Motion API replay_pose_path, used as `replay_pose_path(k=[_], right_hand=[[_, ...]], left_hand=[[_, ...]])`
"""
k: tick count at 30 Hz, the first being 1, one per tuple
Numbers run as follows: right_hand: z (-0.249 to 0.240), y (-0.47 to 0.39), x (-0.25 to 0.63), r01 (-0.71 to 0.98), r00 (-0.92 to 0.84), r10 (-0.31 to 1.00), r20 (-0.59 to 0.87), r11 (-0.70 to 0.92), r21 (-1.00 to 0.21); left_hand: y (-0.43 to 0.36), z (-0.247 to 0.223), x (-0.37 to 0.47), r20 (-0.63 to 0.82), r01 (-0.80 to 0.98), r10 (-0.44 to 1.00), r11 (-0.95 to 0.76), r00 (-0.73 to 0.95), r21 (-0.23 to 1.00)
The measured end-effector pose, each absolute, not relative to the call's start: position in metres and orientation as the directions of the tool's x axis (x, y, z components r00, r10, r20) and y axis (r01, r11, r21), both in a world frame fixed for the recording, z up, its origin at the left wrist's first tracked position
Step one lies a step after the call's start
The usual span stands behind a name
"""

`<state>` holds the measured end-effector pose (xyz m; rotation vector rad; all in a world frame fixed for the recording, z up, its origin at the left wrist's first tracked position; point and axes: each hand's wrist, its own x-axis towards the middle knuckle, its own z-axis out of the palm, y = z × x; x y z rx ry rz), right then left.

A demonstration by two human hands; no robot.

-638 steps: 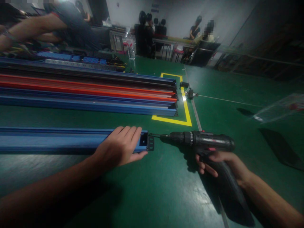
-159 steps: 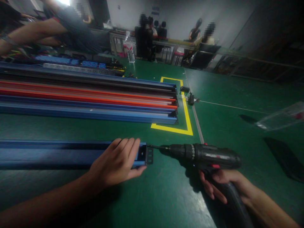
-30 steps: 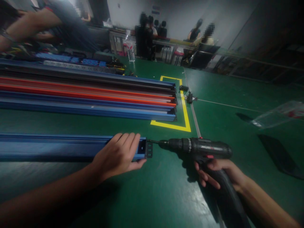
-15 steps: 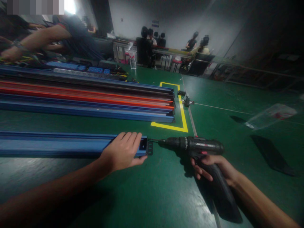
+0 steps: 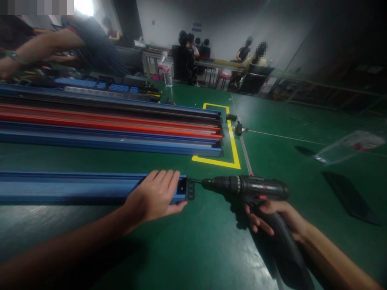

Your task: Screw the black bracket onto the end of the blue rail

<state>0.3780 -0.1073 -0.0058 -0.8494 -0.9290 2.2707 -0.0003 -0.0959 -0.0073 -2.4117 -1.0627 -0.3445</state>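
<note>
My left hand (image 5: pixel 159 193) is wrapped over the right end of a long blue metal profile (image 5: pixel 75 189), thumb along its near side. A black slotted end plate (image 5: pixel 191 191) sits at that end. In my right hand (image 5: pixel 272 219) is a black cordless drill (image 5: pixel 260 187), held by its handle and lying roughly level. Its long thin bit (image 5: pixel 198 181) points left and reaches the upper part of the end plate; whether it sits in a screw is too small to tell.
Blue and red profiles (image 5: pixel 121 125) lie behind, their ends inside yellow tape (image 5: pixel 217 162). Small black parts (image 5: pixel 238 128) lie on the green table (image 5: pixel 211 249). A clear bottle (image 5: pixel 347 147) and dark flat object (image 5: pixel 350 197) are at right, another bottle (image 5: pixel 167 70) behind. A co-worker's arm (image 5: pixel 45 46) reaches in.
The drill and my right hand have shifted very slightly right and down in view. My left hand keeps its hold on the blue profile. The co-worker's arm has moved left.
</note>
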Motion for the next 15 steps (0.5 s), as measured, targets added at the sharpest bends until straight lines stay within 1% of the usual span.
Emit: replay_pose_path(k=[7,15], right_hand=[[-0.0043,-0.1076,0.3769,-0.247,-0.659,0.668,-0.346,-0.626,-0.740],[-0.0019,-0.1075,0.3738,-0.255,-0.657,0.672,-0.340,-0.623,-0.739]], left_hand=[[-0.0948,-0.0075,-0.0011,0.394,0.748,0.639,-0.608,0.661,-0.267],[-0.0945,-0.0045,0.0001,0.374,0.738,0.638,-0.609,0.673,-0.290]])
